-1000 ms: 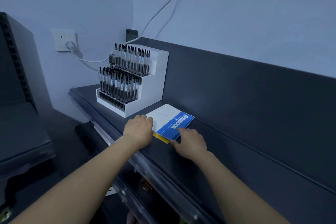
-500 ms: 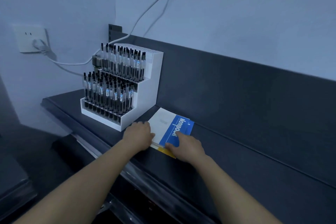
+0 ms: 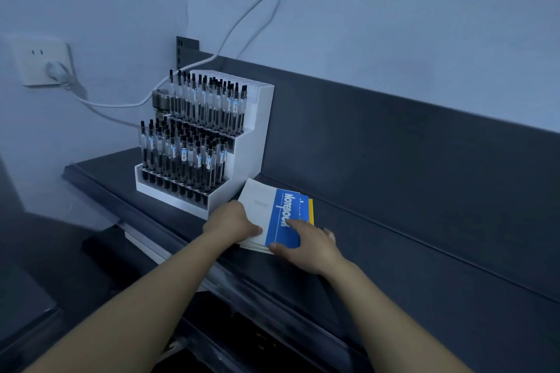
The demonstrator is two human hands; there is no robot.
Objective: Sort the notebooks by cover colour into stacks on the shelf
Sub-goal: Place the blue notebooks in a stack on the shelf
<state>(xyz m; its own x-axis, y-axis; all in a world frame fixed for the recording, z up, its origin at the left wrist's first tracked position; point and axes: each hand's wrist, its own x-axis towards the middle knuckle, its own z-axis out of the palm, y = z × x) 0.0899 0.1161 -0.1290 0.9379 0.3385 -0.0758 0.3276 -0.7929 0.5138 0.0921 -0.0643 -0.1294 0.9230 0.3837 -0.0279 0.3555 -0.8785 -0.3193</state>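
Notebooks [image 3: 274, 218] piled between both hands on the shelf [image 3: 394, 251], unsorted.
Left hand [image 3: 231, 221] flat on the white side; right hand [image 3: 306, 247] pinching the near edge, blue cover on top, yellow showing beneath. Next, probably: lift off the blue one, start a stack beyond the right hand.

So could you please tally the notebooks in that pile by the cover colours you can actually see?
Blue-and-white notebook: 1, on top
Yellow notebook: 1, only its edge showing
Total: 2 covers told apart; the pile may hide more, under the left hand and right hand.
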